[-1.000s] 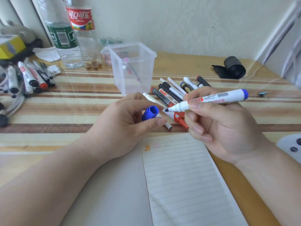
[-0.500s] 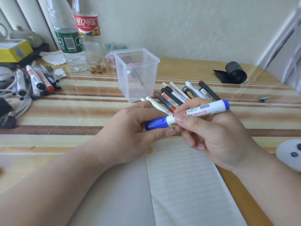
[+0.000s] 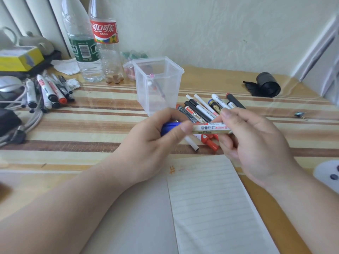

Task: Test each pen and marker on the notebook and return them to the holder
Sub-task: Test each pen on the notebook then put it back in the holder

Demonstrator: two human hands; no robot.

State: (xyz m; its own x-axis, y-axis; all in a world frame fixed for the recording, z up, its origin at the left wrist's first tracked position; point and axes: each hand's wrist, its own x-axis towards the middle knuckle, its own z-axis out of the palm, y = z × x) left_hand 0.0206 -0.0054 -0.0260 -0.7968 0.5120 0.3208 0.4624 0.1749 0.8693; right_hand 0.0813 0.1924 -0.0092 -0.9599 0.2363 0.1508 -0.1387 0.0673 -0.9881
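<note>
A white marker with a blue cap lies level between both hands above the notebook's top edge. My left hand grips its blue capped end. My right hand pinches the white barrel. The open lined notebook lies below, with small orange marks at its top left corner. The clear plastic holder stands behind the hands, with one thin pen inside. A pile of several pens and markers lies right of the holder, partly hidden by my fingers.
A second bunch of markers lies at the far left beside grey cables. Two plastic bottles stand behind the holder. A black roll sits at the back right, a small screw near the right edge.
One second ago the blue cap was off in my left hand and the marker's tip was bare. The cap is now on the marker, and both hands hold it level.
</note>
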